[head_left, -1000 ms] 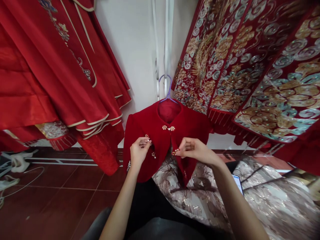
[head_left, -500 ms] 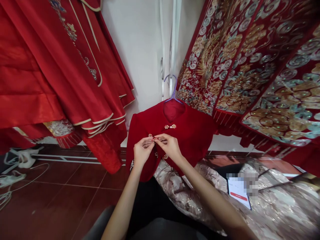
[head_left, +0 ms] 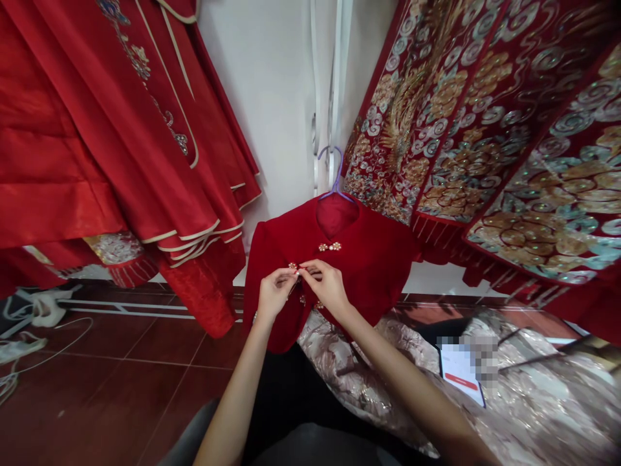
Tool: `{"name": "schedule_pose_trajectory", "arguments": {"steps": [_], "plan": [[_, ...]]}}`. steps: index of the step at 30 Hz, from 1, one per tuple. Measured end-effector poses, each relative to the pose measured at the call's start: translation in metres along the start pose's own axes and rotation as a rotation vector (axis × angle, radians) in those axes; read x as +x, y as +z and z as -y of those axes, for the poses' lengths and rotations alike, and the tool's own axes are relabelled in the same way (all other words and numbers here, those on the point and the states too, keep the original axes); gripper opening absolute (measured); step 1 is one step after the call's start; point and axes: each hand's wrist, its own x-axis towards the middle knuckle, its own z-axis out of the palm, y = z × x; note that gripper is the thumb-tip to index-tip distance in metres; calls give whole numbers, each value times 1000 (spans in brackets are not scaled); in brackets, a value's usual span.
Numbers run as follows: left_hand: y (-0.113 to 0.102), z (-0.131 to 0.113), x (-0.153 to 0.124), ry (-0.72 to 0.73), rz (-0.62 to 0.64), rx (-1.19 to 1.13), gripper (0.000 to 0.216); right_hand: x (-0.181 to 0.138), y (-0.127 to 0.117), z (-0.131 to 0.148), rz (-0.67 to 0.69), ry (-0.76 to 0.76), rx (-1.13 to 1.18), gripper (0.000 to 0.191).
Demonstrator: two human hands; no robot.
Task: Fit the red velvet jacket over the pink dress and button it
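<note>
A red velvet jacket (head_left: 369, 259) hangs in front of me on a purple hanger (head_left: 336, 173). Gold-and-pearl clasps run down its front, and the top clasp (head_left: 330, 247) spans the opening below the neckline. Lower down, the two front edges part. My left hand (head_left: 274, 292) and my right hand (head_left: 326, 286) meet at the second clasp (head_left: 292, 266), fingertips pinched almost together. A small whitish bead shows at the left fingertips. My fingers hide most of this clasp, so I cannot tell whether its halves are joined.
Red garments with pale trim (head_left: 160, 162) hang on the left, embroidered red panels (head_left: 451, 142) on the right. A phone (head_left: 460, 372) lies on shiny patterned pale fabric (head_left: 407, 362) at lower right. White rack bars (head_left: 160, 309) and a cable stand low on the left.
The pinched fingertips have shifted slightly at the second clasp, and a whitish bead now shows between them. The jacket stays hanging where it was.
</note>
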Motion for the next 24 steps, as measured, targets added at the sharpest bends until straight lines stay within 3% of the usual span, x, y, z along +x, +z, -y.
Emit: {"name": "schedule_pose_trajectory", "arguments": {"steps": [6, 12, 16, 24], "plan": [[7, 11, -29, 25, -99, 154, 20, -12, -25, -5, 98, 170, 56, 16], [22, 26, -76, -76, -93, 412, 10, -39, -55, -26, 343, 304, -225, 9], [27, 30, -83, -11, -109, 572, 11, -47, -53, -39, 450, 323, -287, 16], [27, 39, -77, 210, -28, 1069, 20, -50, -40, -39, 423, 268, -125, 17]]}}
